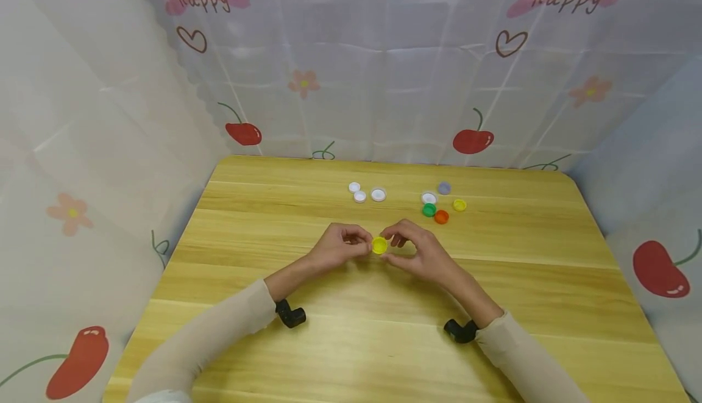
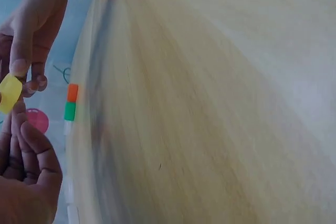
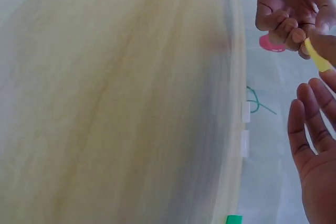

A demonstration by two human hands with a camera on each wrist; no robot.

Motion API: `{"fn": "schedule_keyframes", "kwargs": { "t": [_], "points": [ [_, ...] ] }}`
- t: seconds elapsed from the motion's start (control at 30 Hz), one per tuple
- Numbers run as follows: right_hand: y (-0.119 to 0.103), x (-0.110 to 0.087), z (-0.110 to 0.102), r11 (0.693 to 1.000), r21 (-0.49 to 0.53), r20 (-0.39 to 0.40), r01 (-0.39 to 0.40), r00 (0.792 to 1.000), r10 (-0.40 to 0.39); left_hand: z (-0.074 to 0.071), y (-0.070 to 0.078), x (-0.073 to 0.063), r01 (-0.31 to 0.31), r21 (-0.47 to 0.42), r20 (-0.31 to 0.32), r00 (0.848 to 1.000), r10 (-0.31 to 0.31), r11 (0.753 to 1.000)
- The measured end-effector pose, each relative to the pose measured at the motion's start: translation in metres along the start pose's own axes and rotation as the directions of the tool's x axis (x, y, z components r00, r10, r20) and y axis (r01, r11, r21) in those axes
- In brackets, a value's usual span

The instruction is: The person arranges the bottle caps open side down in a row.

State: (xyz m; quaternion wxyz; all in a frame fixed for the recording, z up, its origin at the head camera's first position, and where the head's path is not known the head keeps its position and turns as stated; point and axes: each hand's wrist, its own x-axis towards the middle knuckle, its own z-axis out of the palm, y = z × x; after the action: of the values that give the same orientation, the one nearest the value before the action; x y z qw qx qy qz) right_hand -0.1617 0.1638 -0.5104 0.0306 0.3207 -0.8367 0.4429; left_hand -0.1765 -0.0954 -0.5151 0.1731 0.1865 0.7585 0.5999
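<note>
A small round yellow bottle cap [image 1: 379, 245] is between the two hands, its hollow side facing up in the head view. The left hand [image 1: 341, 247] pinches its left edge with thumb and fingers. From the other side, the right hand [image 1: 419, 252] holds the cap's rim between thumb and index finger, its other fingers loosely bent. In the left wrist view, a right-hand digit meets the top of the yellow cap [image 2: 10, 93]. Only a narrow yellow side of the cap [image 3: 316, 56] shows in the right wrist view, partly covered by fingers.
Behind the hands on the wooden table [image 1: 351, 354] lie several white caps, among them one white cap [image 1: 378, 194]. To the right are a green cap [image 1: 429, 210], an orange cap [image 1: 441, 216], a second yellow cap [image 1: 459, 205] and a purple cap [image 1: 444, 188]. Printed curtains [image 1: 373, 104] enclose the table.
</note>
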Motion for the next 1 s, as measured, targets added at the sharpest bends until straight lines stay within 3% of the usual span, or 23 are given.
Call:
{"fn": "schedule_keyframes", "kwargs": {
  "t": [0.03, 0.1, 0.13, 0.2, 0.3, 0.43, 0.5, 0.57, 0.67, 0.73, 0.77, 0.83, 0.93, 1.0],
  "points": [
    [0.000, 0.000, 0.000, 0.999, 0.016, 0.004, -0.034, 0.999, 0.034, 0.000, 0.001, -0.001, -0.038, 0.063, -0.015, 0.999, 0.039, 0.997],
    [0.000, 0.000, 0.000, 0.990, 0.068, 0.028, -0.125, 0.992, 0.124, -0.002, 0.003, -0.002, -0.128, 0.210, -0.026, 0.990, 0.137, 0.969],
    [0.000, 0.000, 0.000, 0.979, 0.101, 0.049, -0.174, 0.984, 0.170, -0.002, 0.004, -0.003, -0.173, 0.288, -0.023, 0.982, 0.188, 0.942],
    [0.001, 0.000, -0.002, 0.954, 0.167, 0.100, -0.251, 0.966, 0.237, -0.003, 0.006, -0.004, -0.275, 0.434, -0.002, 0.952, 0.306, 0.858],
    [0.004, 0.001, -0.004, 0.911, 0.271, 0.200, -0.310, 0.944, 0.262, -0.004, 0.007, -0.006, -0.415, 0.579, 0.053, 0.878, 0.476, 0.702],
    [0.009, 0.002, -0.003, 0.863, 0.387, 0.307, -0.325, 0.928, 0.212, -0.004, 0.007, -0.007, -0.563, 0.659, 0.150, 0.749, 0.646, 0.499],
    [0.010, 0.003, -0.002, 0.849, 0.415, 0.327, -0.326, 0.925, 0.195, -0.003, 0.006, -0.006, -0.602, 0.675, 0.187, 0.698, 0.691, 0.426],
    [0.011, 0.003, -0.001, 0.840, 0.428, 0.329, -0.334, 0.923, 0.199, -0.002, 0.005, -0.006, -0.620, 0.684, 0.206, 0.670, 0.713, 0.385],
    [0.010, 0.004, 0.000, 0.833, 0.438, 0.320, -0.338, 0.925, 0.207, -0.002, 0.005, -0.006, -0.617, 0.689, 0.205, 0.670, 0.714, 0.381],
    [0.008, 0.005, 0.001, 0.835, 0.434, 0.304, -0.337, 0.928, 0.217, -0.002, 0.005, -0.007, -0.605, 0.686, 0.193, 0.686, 0.701, 0.403],
    [0.006, 0.006, 0.001, 0.841, 0.426, 0.289, -0.332, 0.931, 0.221, -0.002, 0.005, -0.007, -0.596, 0.680, 0.182, 0.701, 0.689, 0.427],
    [0.005, 0.006, 0.001, 0.860, 0.399, 0.247, -0.319, 0.940, 0.234, -0.002, 0.005, -0.008, -0.567, 0.645, 0.145, 0.750, 0.646, 0.513],
    [0.003, 0.005, 0.001, 0.895, 0.335, 0.163, -0.293, 0.954, 0.251, -0.003, 0.004, -0.009, -0.492, 0.563, 0.081, 0.832, 0.548, 0.664],
    [0.001, 0.005, 0.002, 0.917, 0.300, 0.120, -0.264, 0.964, 0.239, -0.004, 0.002, -0.010, -0.442, 0.519, 0.048, 0.870, 0.491, 0.732]
  ]
}}
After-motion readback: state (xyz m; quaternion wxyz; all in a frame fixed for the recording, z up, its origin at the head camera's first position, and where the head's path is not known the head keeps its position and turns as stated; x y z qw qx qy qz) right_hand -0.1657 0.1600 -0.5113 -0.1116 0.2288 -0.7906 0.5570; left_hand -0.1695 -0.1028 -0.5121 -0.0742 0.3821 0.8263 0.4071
